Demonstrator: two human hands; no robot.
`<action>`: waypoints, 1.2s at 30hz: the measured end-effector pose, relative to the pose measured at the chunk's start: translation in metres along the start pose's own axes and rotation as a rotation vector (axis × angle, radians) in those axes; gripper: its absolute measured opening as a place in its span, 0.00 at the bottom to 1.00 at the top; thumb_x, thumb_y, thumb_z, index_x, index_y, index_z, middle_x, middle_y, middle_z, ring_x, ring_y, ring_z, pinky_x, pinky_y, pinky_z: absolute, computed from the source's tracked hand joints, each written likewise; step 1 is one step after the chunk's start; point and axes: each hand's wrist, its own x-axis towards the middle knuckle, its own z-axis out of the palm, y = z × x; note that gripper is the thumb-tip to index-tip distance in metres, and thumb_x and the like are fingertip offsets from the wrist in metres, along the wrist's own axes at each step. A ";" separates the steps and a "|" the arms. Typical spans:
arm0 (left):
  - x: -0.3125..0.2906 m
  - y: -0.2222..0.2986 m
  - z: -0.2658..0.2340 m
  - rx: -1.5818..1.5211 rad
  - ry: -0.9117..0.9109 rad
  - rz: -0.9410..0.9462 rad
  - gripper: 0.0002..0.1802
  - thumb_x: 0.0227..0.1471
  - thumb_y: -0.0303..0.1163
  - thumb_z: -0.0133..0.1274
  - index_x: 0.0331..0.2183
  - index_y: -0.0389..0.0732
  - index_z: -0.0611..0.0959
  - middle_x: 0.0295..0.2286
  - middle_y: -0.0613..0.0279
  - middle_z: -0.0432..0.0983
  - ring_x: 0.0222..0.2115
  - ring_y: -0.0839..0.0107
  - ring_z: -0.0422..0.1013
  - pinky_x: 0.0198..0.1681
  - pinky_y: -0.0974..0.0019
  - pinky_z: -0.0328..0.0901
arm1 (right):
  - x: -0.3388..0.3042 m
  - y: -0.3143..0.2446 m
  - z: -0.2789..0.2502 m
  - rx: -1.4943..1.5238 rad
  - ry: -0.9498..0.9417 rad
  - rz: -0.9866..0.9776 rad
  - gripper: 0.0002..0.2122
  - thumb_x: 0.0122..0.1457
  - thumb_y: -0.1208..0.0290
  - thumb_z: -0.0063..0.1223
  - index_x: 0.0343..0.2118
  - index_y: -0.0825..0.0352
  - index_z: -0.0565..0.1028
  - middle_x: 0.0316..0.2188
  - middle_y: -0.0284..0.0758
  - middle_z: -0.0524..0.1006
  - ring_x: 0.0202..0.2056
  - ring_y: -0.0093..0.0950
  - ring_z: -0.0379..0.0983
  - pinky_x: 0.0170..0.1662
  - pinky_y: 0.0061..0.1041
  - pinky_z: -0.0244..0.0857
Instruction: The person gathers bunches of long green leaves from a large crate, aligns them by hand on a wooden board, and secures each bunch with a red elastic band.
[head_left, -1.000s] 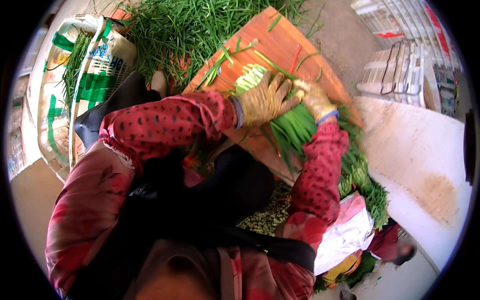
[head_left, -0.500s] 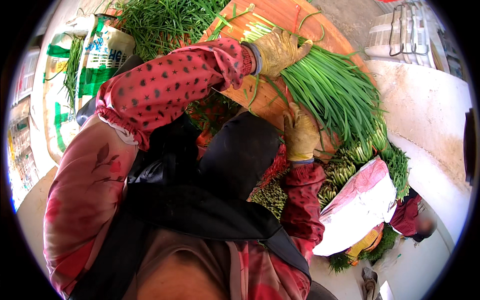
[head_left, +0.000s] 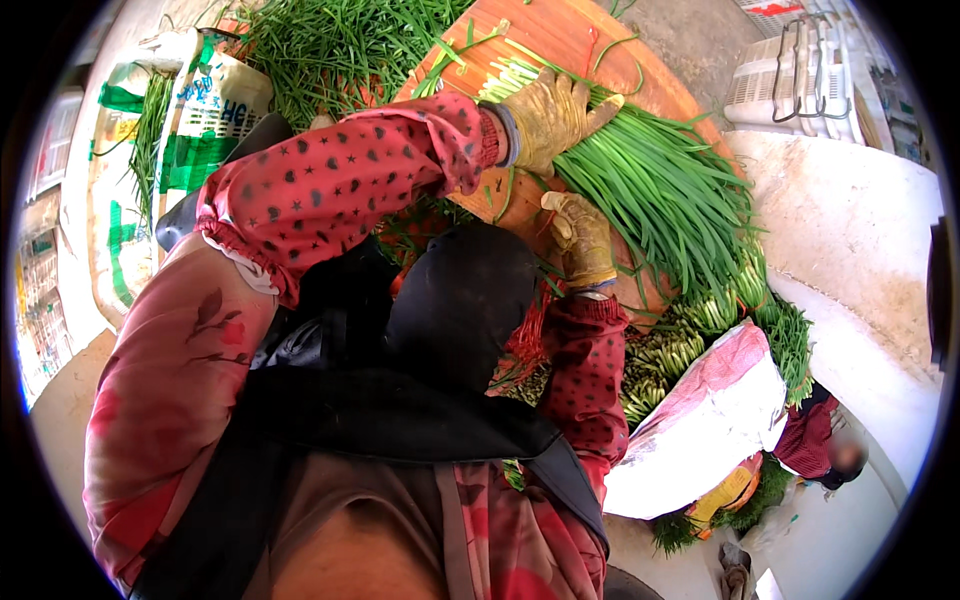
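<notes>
A bunch of garlic chives [head_left: 655, 185], pale stem ends at the upper left and green leaves fanning to the lower right, lies on a wooden board [head_left: 640, 62]. My left hand [head_left: 548, 120], in a stained yellow glove, is wrapped over the bunch near its stems, its thumb reaching along the upper side. Just below the bunch, my gloved right hand [head_left: 582, 238] has its fingers curled and pressed together. What they pinch, if anything, is too small to make out. A thin red tie [head_left: 592, 42] lies at the board's far side.
Loose chives [head_left: 340, 45] are heaped at the far left beside a white and green sack [head_left: 215, 120]. Several tied bunches [head_left: 655, 370] lie at the right, partly under a white sack [head_left: 690, 430]. White crates [head_left: 795, 80] stand far right; another person [head_left: 815, 440] is at lower right.
My right hand has moved left and slightly away from me, off the lower edge of the bunch, and its fingers have curled in. My left hand stays on the chives.
</notes>
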 end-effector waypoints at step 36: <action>0.000 -0.001 0.009 -0.155 0.056 -0.068 0.56 0.33 0.54 0.60 0.59 0.36 0.55 0.45 0.44 0.64 0.45 0.51 0.64 0.49 0.51 0.58 | 0.012 -0.058 0.026 -1.102 0.273 -1.023 0.06 0.54 0.68 0.50 0.32 0.61 0.76 0.35 0.33 0.75 0.36 0.32 0.70 0.41 0.36 0.62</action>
